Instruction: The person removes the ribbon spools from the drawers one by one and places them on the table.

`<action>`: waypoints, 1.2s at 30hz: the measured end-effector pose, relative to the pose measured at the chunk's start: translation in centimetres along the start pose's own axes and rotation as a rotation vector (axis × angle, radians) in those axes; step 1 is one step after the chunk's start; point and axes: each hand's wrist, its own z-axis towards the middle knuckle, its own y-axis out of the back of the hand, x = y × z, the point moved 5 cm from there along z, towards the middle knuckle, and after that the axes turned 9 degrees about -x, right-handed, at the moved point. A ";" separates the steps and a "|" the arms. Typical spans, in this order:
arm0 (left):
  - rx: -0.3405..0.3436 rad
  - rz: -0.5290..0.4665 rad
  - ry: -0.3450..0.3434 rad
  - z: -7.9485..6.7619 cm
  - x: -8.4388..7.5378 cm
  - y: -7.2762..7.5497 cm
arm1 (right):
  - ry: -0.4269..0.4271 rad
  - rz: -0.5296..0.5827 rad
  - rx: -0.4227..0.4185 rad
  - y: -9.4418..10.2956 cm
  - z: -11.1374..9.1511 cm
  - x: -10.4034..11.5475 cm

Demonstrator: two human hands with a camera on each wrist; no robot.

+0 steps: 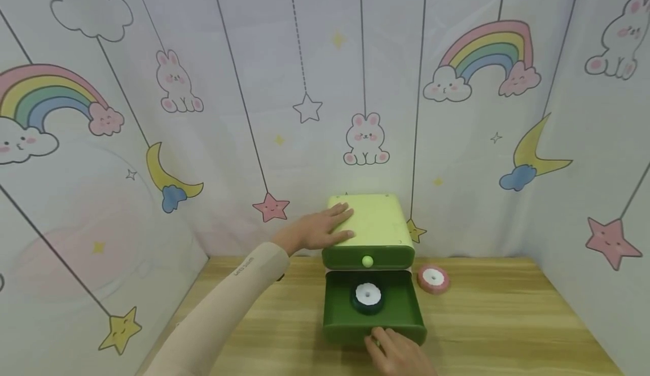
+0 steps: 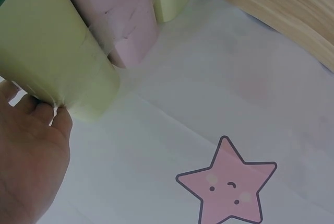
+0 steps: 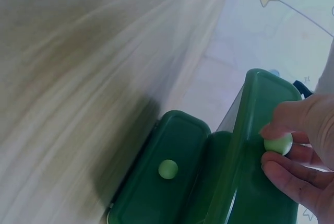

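Note:
A small drawer cabinet (image 1: 372, 218) with a pale yellow-green top stands against the back wall. My left hand (image 1: 322, 229) rests on its top left side with fingers spread; the left wrist view shows that hand (image 2: 34, 153) against the yellow outer wall. An open green drawer (image 1: 335, 302) juts out below a closed upper drawer (image 1: 391, 257). Inside it lies a dark spool (image 1: 368, 297) with a white centre. My right hand (image 1: 401, 353) pinches the open drawer's round light-green knob (image 3: 278, 144), seen between thumb and fingers in the right wrist view.
A pink spool (image 1: 434, 279) with a white centre lies on the wooden table (image 1: 487, 319) right of the cabinet. Another closed drawer (image 3: 180, 140) with a round knob sits below the open one. Printed cloth walls (image 1: 228, 110) enclose the table's back and sides.

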 end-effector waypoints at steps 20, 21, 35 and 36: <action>-0.003 0.010 0.002 -0.1 0.2 -0.2 | 0.060 -0.033 0.017 -0.3 -1.3 0.6; -0.006 0.011 0.000 -0.1 0.2 -0.2 | 0.066 -0.039 0.017 -0.4 -1.4 0.6; -0.015 0.013 -0.004 -0.2 0.1 -0.2 | 0.005 -0.001 0.056 -0.5 -1.6 0.7; -0.013 0.016 -0.004 -0.2 0.1 -0.2 | 0.002 -0.004 0.051 -0.5 -1.6 0.8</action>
